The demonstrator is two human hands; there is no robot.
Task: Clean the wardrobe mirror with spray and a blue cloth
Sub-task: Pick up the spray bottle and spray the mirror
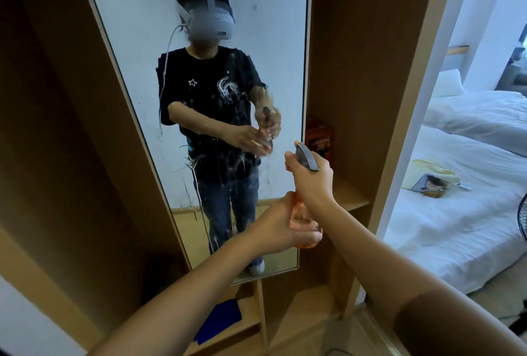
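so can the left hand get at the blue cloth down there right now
Probably not yet: the left hand is cupped round the spray bottle, and the blue cloth lies low on the wardrobe shelf. Its path looks clear once freed.

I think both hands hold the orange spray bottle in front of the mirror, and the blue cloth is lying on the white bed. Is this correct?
Not fully. The head view shows the blue cloth on a low wardrobe shelf below the mirror, not on the bed. The rest holds: the left hand and right hand both hold the orange spray bottle.
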